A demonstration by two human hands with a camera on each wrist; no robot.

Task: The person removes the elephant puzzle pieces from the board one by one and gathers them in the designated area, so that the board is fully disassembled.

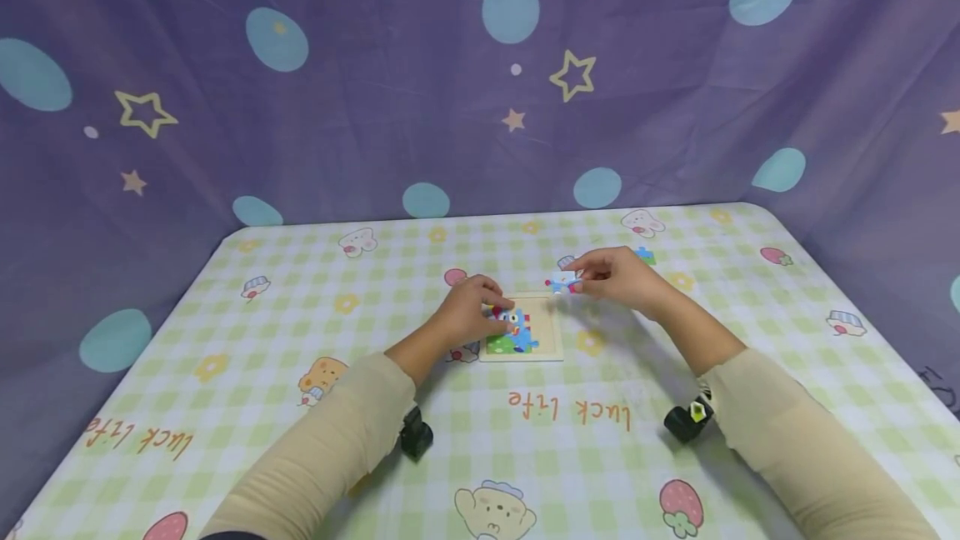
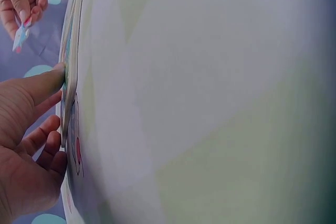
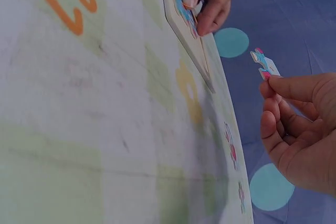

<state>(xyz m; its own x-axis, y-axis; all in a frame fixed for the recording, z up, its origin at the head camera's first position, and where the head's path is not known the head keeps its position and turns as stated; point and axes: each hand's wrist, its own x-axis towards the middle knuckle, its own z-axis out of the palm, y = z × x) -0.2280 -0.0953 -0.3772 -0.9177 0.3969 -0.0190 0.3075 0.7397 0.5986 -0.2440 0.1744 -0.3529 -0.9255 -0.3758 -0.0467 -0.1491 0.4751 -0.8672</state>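
A square wooden puzzle tray (image 1: 557, 332) lies on the table, its left part filled with joined jigsaw pieces (image 1: 525, 340) in blue and green. My left hand (image 1: 463, 312) rests over the tray's left side, thumb and fingertips touching the pieces; the left wrist view has that thumb (image 2: 50, 81) on the tray's face and the other fingers by its edge. Beyond the tray's far right corner, my right hand (image 1: 624, 280) pinches a jigsaw piece (image 1: 561, 282) between thumb and finger. This piece (image 3: 270, 66), white and blue with pink bits, is raised above the table in the right wrist view.
Another blue and green jigsaw piece (image 1: 646, 256) lies on the table behind my right hand. A checked, printed cloth (image 1: 420, 265) covers the table. A purple curtain (image 1: 375, 132) hangs along the table's far edge.
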